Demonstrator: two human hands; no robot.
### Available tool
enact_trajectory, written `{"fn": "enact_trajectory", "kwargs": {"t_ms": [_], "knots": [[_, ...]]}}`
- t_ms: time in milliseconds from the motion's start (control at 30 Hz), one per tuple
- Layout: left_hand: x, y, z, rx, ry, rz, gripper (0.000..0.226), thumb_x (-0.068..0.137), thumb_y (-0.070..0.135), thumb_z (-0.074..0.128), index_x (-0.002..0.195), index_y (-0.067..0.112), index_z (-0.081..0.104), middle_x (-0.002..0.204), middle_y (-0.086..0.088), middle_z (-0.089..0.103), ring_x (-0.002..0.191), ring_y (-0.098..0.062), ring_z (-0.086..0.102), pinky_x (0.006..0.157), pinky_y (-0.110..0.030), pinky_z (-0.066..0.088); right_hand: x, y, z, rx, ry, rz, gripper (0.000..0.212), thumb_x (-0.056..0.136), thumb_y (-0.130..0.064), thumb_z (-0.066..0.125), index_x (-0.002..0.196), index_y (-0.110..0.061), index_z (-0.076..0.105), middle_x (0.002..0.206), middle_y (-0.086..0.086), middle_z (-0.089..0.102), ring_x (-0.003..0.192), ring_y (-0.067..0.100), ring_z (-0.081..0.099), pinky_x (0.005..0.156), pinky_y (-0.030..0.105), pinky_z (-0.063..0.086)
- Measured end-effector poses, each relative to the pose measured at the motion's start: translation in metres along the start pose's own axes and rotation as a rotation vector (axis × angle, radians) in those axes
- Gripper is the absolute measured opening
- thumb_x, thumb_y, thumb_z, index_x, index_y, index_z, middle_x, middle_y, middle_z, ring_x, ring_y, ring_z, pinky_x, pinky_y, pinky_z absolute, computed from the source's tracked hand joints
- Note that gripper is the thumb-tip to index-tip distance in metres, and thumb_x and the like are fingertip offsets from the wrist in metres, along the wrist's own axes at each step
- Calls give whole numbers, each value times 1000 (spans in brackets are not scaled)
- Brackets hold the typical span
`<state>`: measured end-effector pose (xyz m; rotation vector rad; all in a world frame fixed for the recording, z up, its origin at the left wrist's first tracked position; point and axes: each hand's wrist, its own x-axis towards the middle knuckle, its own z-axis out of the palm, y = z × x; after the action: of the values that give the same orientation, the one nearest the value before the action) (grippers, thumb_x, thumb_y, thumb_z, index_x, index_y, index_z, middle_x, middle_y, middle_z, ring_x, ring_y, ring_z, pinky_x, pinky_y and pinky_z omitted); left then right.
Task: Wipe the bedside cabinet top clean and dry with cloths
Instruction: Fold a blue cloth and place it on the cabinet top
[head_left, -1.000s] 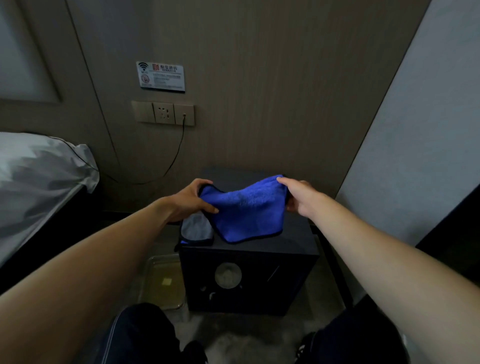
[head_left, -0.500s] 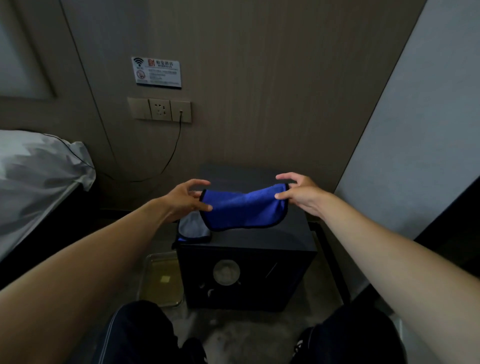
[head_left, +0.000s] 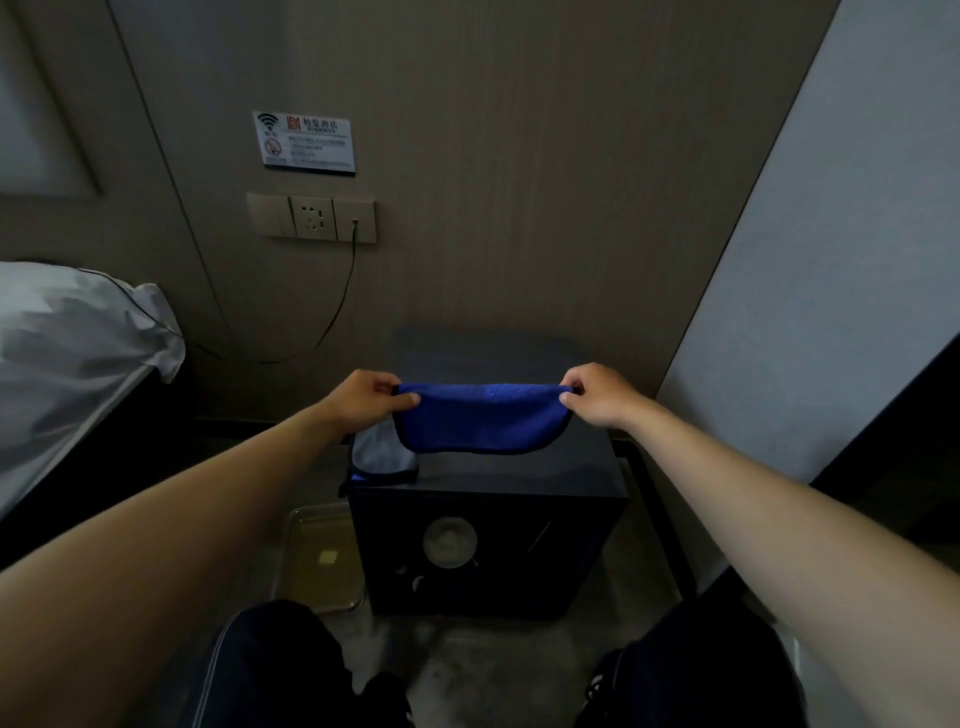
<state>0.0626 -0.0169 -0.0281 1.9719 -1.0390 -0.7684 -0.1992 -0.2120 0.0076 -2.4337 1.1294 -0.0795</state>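
Dim light fills this corner of the bedroom, where the dark bedside cabinet (head_left: 488, 473) stands against a brown panelled wall. Over its top hangs the blue cloth (head_left: 480, 418), folded and stretched out level between two hands, its lower edge sagging in a curve close to the surface; whether it touches the top I cannot tell. The left hand (head_left: 363, 397) has thumb and fingers pinched shut on the cloth's left corner, and the right hand (head_left: 595, 395) is pinched shut the same way on the right corner, the two held well apart so the fold stays taut. At the front left corner of the cabinet top lies a second cloth, a grey cloth (head_left: 382, 454), partly drooping over the edge. On the floor just left of the cabinet sits a clear tray (head_left: 322, 561) holding yellowish liquid. A cable (head_left: 332, 322) runs down from the wall socket (head_left: 311, 217), and a bed with white bedding (head_left: 72, 348) is off to the left. To my eye the person is readying the cloth for wiping; next it wants laying flat on the top and pressing under a palm before any strokes begin.
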Motion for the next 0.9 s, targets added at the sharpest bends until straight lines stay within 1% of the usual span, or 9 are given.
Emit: {"fn": "enact_trajectory", "kwargs": {"t_ms": [100, 200, 267, 433, 567, 633, 700, 800, 900], "knots": [[-4, 18, 9, -302, 23, 0, 26, 95, 23, 64, 114, 6, 66, 110, -11, 69, 107, -26, 65, 88, -35, 55, 3, -1, 2, -166, -123, 88, 11, 100, -21, 49, 100, -20, 60, 111, 7, 59, 119, 31, 50, 98, 37, 39], [-7, 41, 19, -292, 41, 96, 24, 96, 24, 62, 113, 7, 66, 105, -9, 70, 97, -22, 68, 75, -25, 55, 4, -10, 6, -199, -302, 135, 15, 98, -15, 52, 110, -20, 60, 127, 9, 55, 131, 33, 41, 106, 43, 36], [-8, 53, 25, -199, 35, 203, 25, 94, 26, 66, 105, 3, 67, 97, -12, 71, 86, -18, 69, 71, -24, 56, 6, -17, 10, -61, -376, 123, 21, 94, -11, 62, 114, -19, 61, 133, 9, 57, 126, 28, 50, 104, 41, 42], [-6, 67, 30, 107, -88, 374, 33, 80, 32, 80, 85, 3, 65, 81, -19, 68, 72, -29, 65, 70, -41, 52, -6, -46, 25, 514, -454, -13, 59, 88, 1, 71, 139, -19, 49, 131, -2, 53, 128, 19, 51, 108, 47, 44], [-2, 71, 23, 218, -63, 409, 30, 76, 36, 83, 80, 12, 67, 76, -8, 70, 73, -22, 67, 73, -39, 53, -10, -63, 39, 538, -468, -100, 49, 87, -6, 74, 133, -9, 57, 123, 7, 66, 107, 15, 62, 80, 22, 53], [-2, 72, 16, 239, -64, 404, 19, 80, 33, 80, 83, 17, 70, 79, -1, 72, 76, -15, 69, 75, -34, 55, -10, -67, 46, 485, -452, -103, 42, 86, -19, 77, 125, -9, 65, 117, 4, 69, 100, 12, 64, 75, 20, 49], [-2, 72, 8, 304, -61, 409, 11, 86, 32, 75, 88, 21, 72, 85, 5, 72, 81, -7, 68, 79, -31, 56, -9, -68, 51, 485, -427, -114, 39, 84, -24, 79, 119, -10, 70, 113, 1, 72, 99, 9, 66, 81, 22, 51], [-2, 68, -3, 324, -36, 386, 13, 91, 32, 68, 94, 20, 73, 91, 4, 71, 86, -7, 66, 82, -31, 54, -9, -68, 55, 522, -415, -128, 38, 84, -29, 79, 118, -13, 72, 116, 1, 73, 110, 14, 66, 100, 35, 52], [3, 56, -4, 277, 75, 341, 15, 90, 35, 70, 94, 22, 74, 90, 5, 71, 87, -10, 66, 79, -30, 53, -14, -68, 54, 741, -540, -77, 41, 93, -23, 69, 132, -11, 61, 130, 8, 66, 118, 22, 63, 99, 37, 50]]}}
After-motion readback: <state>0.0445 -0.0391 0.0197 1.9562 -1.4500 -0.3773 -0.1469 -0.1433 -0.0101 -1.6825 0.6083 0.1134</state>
